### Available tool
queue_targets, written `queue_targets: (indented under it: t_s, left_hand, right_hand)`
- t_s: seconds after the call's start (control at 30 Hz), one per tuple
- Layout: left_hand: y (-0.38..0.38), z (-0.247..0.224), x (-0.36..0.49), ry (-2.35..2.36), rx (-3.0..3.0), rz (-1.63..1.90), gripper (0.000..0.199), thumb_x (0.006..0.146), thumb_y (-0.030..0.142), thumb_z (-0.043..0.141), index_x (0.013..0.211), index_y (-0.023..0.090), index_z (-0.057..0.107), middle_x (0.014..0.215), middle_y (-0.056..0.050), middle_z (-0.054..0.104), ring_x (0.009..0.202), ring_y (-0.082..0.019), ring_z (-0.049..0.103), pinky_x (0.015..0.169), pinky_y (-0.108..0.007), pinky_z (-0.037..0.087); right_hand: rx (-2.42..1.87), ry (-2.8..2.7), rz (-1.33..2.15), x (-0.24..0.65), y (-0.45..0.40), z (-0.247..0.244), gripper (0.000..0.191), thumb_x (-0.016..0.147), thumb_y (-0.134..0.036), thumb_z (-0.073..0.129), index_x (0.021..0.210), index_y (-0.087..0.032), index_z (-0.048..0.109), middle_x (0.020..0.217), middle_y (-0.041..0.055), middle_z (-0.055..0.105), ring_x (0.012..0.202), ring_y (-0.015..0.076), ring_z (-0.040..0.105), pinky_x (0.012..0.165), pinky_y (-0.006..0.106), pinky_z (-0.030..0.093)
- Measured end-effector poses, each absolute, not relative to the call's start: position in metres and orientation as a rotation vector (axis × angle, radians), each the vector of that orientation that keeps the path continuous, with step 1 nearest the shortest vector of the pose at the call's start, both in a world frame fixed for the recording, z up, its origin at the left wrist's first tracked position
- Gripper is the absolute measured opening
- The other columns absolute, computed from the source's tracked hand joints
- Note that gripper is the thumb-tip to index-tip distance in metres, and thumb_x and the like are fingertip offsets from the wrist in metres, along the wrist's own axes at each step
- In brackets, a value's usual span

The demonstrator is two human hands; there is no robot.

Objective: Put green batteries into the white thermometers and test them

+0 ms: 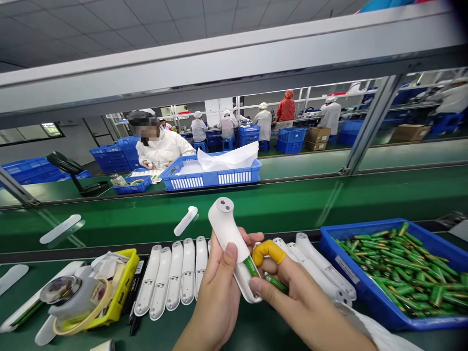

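Though aslant, casing (227,231) in left grip (218,287)

You have clearance over the far green belt (292,207), ctr. to R. Obstr.: row of wht. casings (175,278) nearer, blue bin (331,248) near R, yel. basket (119,300) near L.

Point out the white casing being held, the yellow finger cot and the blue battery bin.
Casing (227,228): head view, on its white upper body.
Finger cot (271,250): head view, on its yellow middle.
Battery bin (420,323): head view, on its near wall.
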State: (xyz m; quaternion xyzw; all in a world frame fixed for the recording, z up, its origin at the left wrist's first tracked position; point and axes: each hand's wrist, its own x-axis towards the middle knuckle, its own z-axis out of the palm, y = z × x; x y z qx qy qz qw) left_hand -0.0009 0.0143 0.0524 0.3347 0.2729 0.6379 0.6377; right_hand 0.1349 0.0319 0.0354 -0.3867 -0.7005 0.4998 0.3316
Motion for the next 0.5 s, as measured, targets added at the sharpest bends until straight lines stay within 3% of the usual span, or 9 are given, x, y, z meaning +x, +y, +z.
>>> queue_targets:
  t_s: [0.2,0.4,0.5]
  left_hand:
    - [0.029,0.050,-0.017,0.734,0.826,1.582,0.032,0.089,0.035,0.052,0.118,0.020,0.054,0.118,-0.007,0.061,0.118,-0.022,0.052,0.102,-0.036,0.039]
    - [0.031,0.056,-0.025,0.760,0.922,1.538,0.033,0.085,0.036,0.058,0.115,0.023,0.054,0.115,-0.006,0.062,0.120,-0.026,0.051,0.099,-0.038,0.043]
    - [0.027,0.058,-0.022,0.748,0.874,1.530,0.034,0.081,0.033,0.064,0.112,0.022,0.055,0.110,-0.005,0.063,0.118,-0.027,0.053,0.096,-0.038,0.046]
  right_hand:
    - [-1.052,-1.810,1.178,0.151,0.045,0.054,0.033,0.091,-0.046,0.043,0.106,-0.020,0.057,0.097,0.0068,0.063,0.091,0.0182,0.059,0.082,0.032,0.048]
    - [-1.059,-1.624,1.116,0.169,0.047,0.074,0.034,0.077,-0.050,0.063,0.092,-0.020,0.060,0.075,0.0037,0.065,0.072,0.0175,0.062,0.072,0.030,0.053]
    - [-1.084,-1.576,1.072,0.170,0.043,0.072,0.035,0.077,-0.053,0.061,0.088,-0.020,0.064,0.086,0.0057,0.065,0.081,0.0183,0.062,0.075,0.028,0.053]
